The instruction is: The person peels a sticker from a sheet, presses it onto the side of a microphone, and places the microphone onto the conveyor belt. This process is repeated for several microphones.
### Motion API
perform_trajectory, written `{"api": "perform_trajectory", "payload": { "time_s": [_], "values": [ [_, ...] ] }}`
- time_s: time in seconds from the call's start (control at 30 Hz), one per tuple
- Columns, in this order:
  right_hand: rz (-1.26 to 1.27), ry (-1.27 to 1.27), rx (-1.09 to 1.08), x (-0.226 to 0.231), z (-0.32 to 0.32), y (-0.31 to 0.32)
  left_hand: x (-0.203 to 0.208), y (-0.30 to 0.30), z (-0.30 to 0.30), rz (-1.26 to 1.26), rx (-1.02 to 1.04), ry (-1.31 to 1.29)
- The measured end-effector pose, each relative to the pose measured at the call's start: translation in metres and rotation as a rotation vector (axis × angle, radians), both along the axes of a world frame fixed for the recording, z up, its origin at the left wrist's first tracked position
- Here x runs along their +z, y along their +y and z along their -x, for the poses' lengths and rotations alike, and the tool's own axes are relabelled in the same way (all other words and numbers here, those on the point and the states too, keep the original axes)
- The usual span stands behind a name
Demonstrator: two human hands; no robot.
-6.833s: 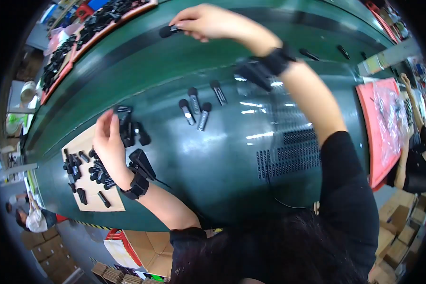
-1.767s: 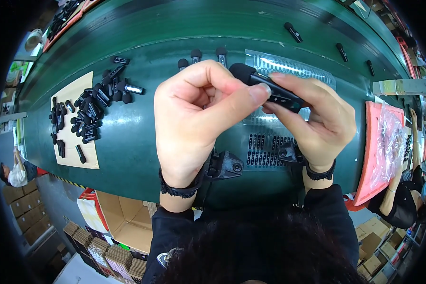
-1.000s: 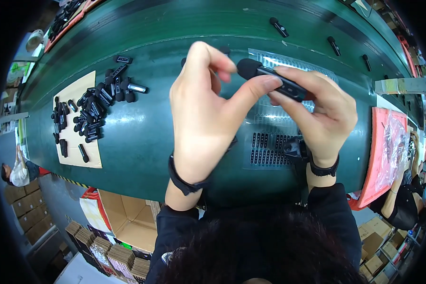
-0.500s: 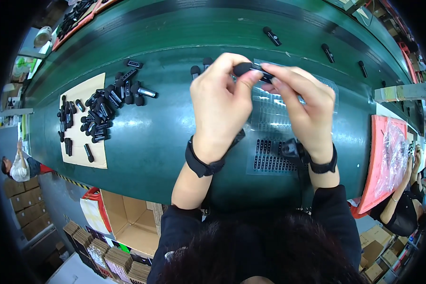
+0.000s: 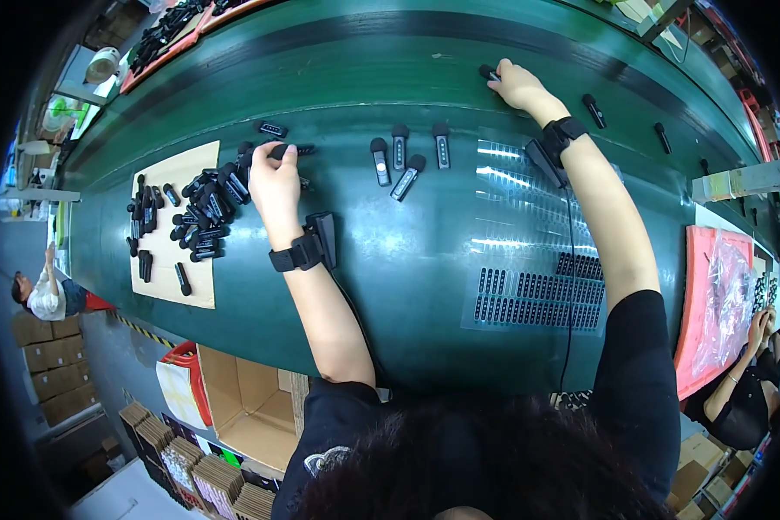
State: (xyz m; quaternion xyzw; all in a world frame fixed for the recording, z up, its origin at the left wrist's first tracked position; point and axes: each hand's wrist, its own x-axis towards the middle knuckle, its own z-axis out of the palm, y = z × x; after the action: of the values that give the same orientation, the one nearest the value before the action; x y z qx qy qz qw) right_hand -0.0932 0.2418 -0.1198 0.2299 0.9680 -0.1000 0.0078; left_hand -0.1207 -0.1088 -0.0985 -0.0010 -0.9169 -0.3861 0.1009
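My left hand (image 5: 275, 184) is over the right side of a pile of small black microphones (image 5: 201, 201) with foam heads, its thumb and fingers closed on one black microphone (image 5: 300, 150). Part of the pile lies on a tan cardboard sheet (image 5: 160, 276). My right hand (image 5: 522, 88) reaches far out over the green work surface, fingers closed around another microphone (image 5: 487, 72) lying there; the hand partly covers it. Between my hands, several microphones (image 5: 399, 147) lie apart from the pile. A clear sheet of black strip labels (image 5: 537, 299) lies in front of my right arm.
Farther right along the back lie more microphones (image 5: 594, 111). A pink tray (image 5: 692, 303) with clear plastic wrap stands at the right, a co-worker (image 5: 737, 390) beside it. An open cardboard box (image 5: 247, 399) sits below the near edge. Black cables run from both wrist straps.
My hands, together at a microphone before, have parted. My left hand moved left to the pile; my right hand reached away to a microphone at the back.
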Motion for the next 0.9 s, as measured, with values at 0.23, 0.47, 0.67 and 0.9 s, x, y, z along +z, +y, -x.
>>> {"api": "perform_trajectory", "payload": {
  "time_s": [0.23,0.47,0.67,0.9],
  "values": [
    [0.638,0.366,0.150,0.075,-0.048,-0.026,0.030,-0.025,-0.012,-0.239,-0.033,0.076],
    [1.241,0.817,0.228,0.118,-0.136,-0.118,0.112,0.030,-0.095,-0.933,-0.428,0.019],
    [0.762,0.735,0.283,0.119,-0.167,-0.144,0.117,0.064,-0.128,-1.109,-0.806,-0.276],
    [0.500,0.845,0.423,0.127,-0.174,-0.145,0.116,0.072,-0.132,-1.140,-0.728,-0.312]
  ]
}}
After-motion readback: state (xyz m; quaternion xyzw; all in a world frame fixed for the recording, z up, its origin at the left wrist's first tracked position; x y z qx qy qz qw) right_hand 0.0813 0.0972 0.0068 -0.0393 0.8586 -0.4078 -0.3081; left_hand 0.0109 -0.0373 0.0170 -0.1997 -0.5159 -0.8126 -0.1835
